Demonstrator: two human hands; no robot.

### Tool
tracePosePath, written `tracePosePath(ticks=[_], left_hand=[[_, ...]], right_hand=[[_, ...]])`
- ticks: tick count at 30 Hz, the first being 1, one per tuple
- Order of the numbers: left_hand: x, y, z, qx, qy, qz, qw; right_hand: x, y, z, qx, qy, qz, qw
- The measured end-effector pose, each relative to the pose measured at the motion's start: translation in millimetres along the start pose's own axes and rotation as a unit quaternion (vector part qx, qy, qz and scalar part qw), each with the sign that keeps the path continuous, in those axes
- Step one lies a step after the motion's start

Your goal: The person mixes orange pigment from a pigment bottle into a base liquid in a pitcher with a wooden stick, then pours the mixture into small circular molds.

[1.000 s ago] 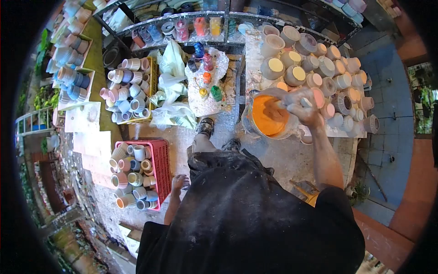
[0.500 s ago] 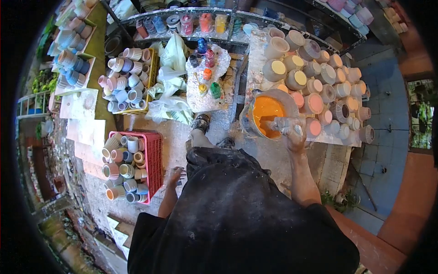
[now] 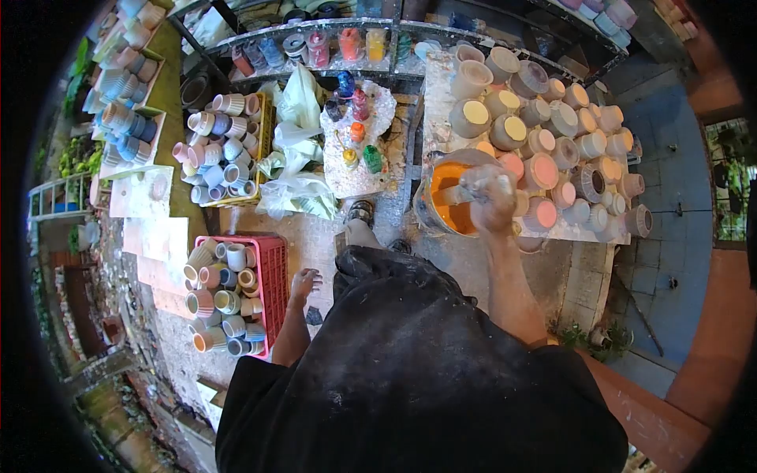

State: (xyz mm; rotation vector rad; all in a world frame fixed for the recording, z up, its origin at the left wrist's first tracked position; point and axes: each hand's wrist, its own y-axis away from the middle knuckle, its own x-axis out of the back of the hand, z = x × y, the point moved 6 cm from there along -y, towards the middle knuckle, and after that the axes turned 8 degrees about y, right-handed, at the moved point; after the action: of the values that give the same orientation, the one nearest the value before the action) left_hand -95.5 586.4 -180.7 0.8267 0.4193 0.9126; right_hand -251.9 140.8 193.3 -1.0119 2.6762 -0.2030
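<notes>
A bucket (image 3: 426,206) of orange liquid (image 3: 455,211) stands in front of me to the right. Above its far side is my right hand (image 3: 490,195), closed around a pale, flat stick-like tool (image 3: 451,195) whose lower end reaches into the liquid. White residue covers that hand. My left hand (image 3: 306,282) hangs low beside the pink crate (image 3: 274,284), apart from it, fingers loosely spread and nothing in them. Inside the crate lie several small ribbed and plain pots (image 3: 228,301).
Right of the bucket, a table (image 3: 441,130) bears many pots (image 3: 542,170) with pink, yellow or orange tops. Small paint bottles (image 3: 371,158) stand on a splattered stand (image 3: 341,177). A yellow crate (image 3: 264,118) of pots and plastic sheeting (image 3: 298,193) lie left of it.
My right hand has moved up and slightly left over the bucket, and the tool now tilts differently. My left hand has risen a little. The view has shifted slightly.
</notes>
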Motion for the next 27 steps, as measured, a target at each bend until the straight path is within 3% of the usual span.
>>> tracePosePath(ticks=[2,5,7,8,9,10,11,13,15,16,19,20,22,23,25,27], left_hand=[[-5,-5,-3,0.015,-0.002,-0.007,1.000],[-5,-4,5,0.032,-0.014,-0.010,0.999],[0,1,-10,0.034,-0.003,-0.013,0.999],[2,-4,-16,0.021,0.010,-0.019,1.000],[-2,-6,-12,0.005,0.025,-0.026,0.999],[-2,-4,-18,0.030,0.011,-0.006,0.999],[-2,-4,-22,0.029,0.013,-0.009,0.999],[-1,6,-34,0.043,0.014,-0.012,0.999],[3,13,-42,0.060,-0.006,0.004,0.998],[4,13,-44,0.063,0.007,0.010,0.998],[9,26,-50,0.070,0.042,0.016,0.997],[11,31,-52,0.064,0.056,0.016,0.996],[7,29,-52,0.006,0.083,-0.020,0.996],[10,30,-59,0.012,0.093,0.005,0.996],[6,33,-60,0.047,0.063,0.015,0.997],[4,30,-65,0.084,0.061,-0.007,0.995]], right_hand=[[11,-5,13,0.037,0.169,0.055,0.983],[0,-21,-5,0.077,0.142,0.006,0.987],[-14,-16,-14,0.006,-0.086,-0.033,0.996],[-10,-3,4,0.010,-0.011,0.017,1.000],[-15,-5,-11,0.135,0.194,0.013,0.972],[-23,-1,-22,0.250,0.387,0.009,0.888],[-34,7,-26,0.348,0.556,0.008,0.755],[-14,2,-12,0.201,0.468,-0.056,0.859],[-18,7,-4,0.153,0.437,-0.100,0.881],[-27,20,-3,0.187,0.458,-0.108,0.863],[-27,35,-19,0.168,0.332,-0.086,0.924],[-19,35,-29,0.095,0.222,-0.061,0.969],[-3,25,-14,0.037,0.038,-0.103,0.993],[5,19,-6,0.004,-0.053,-0.116,0.992],[-8,21,12,0.062,0.123,-0.014,0.990],[-33,7,-11,0.115,0.253,-0.046,0.960]])
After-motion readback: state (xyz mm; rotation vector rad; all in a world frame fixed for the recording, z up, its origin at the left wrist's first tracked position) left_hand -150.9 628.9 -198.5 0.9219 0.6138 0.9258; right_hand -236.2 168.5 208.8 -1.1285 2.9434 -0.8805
